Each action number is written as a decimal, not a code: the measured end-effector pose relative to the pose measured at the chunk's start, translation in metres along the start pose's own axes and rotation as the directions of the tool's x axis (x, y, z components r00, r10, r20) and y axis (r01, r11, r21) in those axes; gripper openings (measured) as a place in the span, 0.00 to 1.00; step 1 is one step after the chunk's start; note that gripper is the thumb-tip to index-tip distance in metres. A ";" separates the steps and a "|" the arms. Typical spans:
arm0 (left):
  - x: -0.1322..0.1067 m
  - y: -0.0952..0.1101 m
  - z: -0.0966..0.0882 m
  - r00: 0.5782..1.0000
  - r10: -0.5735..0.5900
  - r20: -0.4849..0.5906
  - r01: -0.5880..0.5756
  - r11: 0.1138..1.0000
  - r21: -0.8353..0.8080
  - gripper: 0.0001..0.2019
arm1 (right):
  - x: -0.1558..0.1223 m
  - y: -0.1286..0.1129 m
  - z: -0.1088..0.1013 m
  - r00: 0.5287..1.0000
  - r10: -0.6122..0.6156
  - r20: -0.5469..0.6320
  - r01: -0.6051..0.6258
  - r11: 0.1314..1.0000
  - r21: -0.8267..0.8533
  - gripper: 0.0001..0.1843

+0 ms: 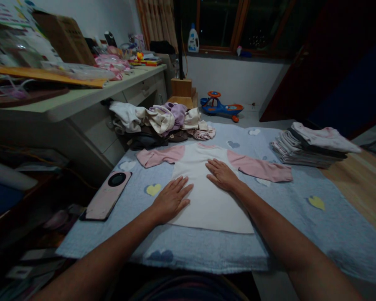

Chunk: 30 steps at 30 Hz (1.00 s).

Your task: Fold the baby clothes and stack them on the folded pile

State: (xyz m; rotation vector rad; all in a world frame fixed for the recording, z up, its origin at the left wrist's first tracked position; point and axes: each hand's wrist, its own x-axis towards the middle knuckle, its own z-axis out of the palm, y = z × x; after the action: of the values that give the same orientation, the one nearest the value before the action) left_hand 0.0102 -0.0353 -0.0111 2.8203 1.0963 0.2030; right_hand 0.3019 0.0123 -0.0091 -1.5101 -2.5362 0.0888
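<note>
A small white long-sleeved shirt [207, 209] with pink sleeves lies spread flat, its neckline away from me and its hem towards me. My left hand [172, 198] rests flat on the shirt's left side, fingers apart. Higher up, my right hand [222, 174] lies palm down on the right part of the chest, fingers stretched out. Both sleeves reach out sideways on the blue cloth [288, 217] with heart patterns. Neither hand grips anything.
A phone [108, 196] lies to the left on the cloth. Crumpled clothes [163, 119] are heaped at the back left, near a cluttered desk [125, 85]. A stack of folded clothes [310, 146] stands at the right. Beyond, a blue ride-on toy [221, 108] sits on the floor.
</note>
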 end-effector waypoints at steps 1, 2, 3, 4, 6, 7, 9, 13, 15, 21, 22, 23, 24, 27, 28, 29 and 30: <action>0.000 0.000 0.000 1.000 -0.010 -0.002 0.010 1.000 0.003 0.25 | 0.000 0.001 0.000 0.999 0.012 -0.034 -0.012 1.000 -0.011 0.29; 0.001 -0.001 0.000 1.000 -0.018 -0.003 0.018 1.000 0.008 0.25 | 0.000 0.001 0.000 0.997 0.016 -0.072 -0.017 1.000 -0.018 0.28; 0.002 -0.001 -0.001 1.000 -0.022 -0.002 0.022 1.000 0.014 0.24 | -0.002 -0.001 0.000 0.994 0.014 -0.109 -0.017 1.000 -0.020 0.25; 0.002 -0.002 -0.002 1.000 -0.026 0.002 0.026 0.999 0.023 0.24 | -0.003 -0.005 -0.001 0.990 0.007 -0.141 -0.010 1.000 -0.019 0.23; 0.005 -0.004 -0.004 0.999 -0.032 0.015 0.031 0.998 0.045 0.25 | -0.009 -0.016 -0.004 0.984 -0.017 -0.177 0.015 1.000 -0.009 0.20; 0.006 -0.005 -0.006 0.999 -0.032 0.020 0.030 0.998 0.057 0.25 | -0.012 -0.022 -0.005 0.984 -0.035 -0.177 0.035 0.999 -0.002 0.19; 0.010 -0.009 -0.008 1.000 -0.017 0.021 0.015 0.997 0.074 0.25 | -0.019 -0.033 -0.007 0.985 -0.080 -0.153 0.082 0.997 0.010 0.20; 0.015 -0.015 -0.009 0.999 0.026 -0.029 -0.023 0.996 0.086 0.24 | -0.027 -0.036 -0.008 0.988 -0.106 -0.109 0.107 0.994 0.004 0.20; 0.016 -0.014 -0.009 0.997 0.042 -0.058 -0.036 0.995 0.095 0.22 | -0.030 -0.030 -0.009 0.992 -0.036 -0.121 0.036 0.999 -0.006 0.19; 0.012 0.009 -0.013 0.975 0.179 -0.131 -0.181 0.983 -0.006 0.15 | -0.060 -0.049 -0.020 0.992 -0.085 -0.095 0.092 0.993 0.069 0.27; 0.011 0.014 -0.013 0.968 0.210 -0.135 -0.218 0.975 -0.047 0.15 | -0.066 -0.056 -0.022 0.990 -0.125 -0.067 0.131 0.987 0.094 0.30; 0.010 0.017 -0.012 0.963 0.231 -0.137 -0.244 0.967 -0.081 0.16 | -0.071 -0.063 -0.023 0.987 -0.158 -0.036 0.161 0.981 0.110 0.33; 0.009 0.020 -0.010 0.961 0.242 -0.134 -0.257 0.961 -0.104 0.17 | -0.075 -0.068 -0.023 0.983 -0.184 -0.006 0.183 0.976 0.117 0.35; 0.008 0.021 -0.006 0.964 0.247 -0.102 -0.258 0.960 -0.107 0.22 | -0.082 -0.067 -0.021 0.985 -0.169 0.037 0.166 0.983 0.082 0.36; 0.007 0.021 -0.006 0.965 0.247 -0.089 -0.255 0.962 -0.096 0.22 | -0.082 -0.062 -0.019 0.989 -0.143 0.032 0.140 0.988 0.061 0.35; 0.007 0.021 -0.006 0.966 0.247 -0.076 -0.253 0.964 -0.086 0.23 | -0.082 -0.056 -0.017 0.993 -0.113 0.019 0.113 0.993 0.042 0.35; 0.007 0.021 -0.007 0.968 0.244 -0.065 -0.248 0.966 -0.077 0.23 | -0.081 -0.049 -0.015 0.996 -0.090 0.002 0.090 0.996 0.028 0.34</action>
State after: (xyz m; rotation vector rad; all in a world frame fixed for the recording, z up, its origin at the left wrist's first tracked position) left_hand 0.0285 -0.0457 -0.0005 2.8828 0.7232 0.3408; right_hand 0.2997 -0.0831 0.0026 -1.3851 -2.5903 0.1132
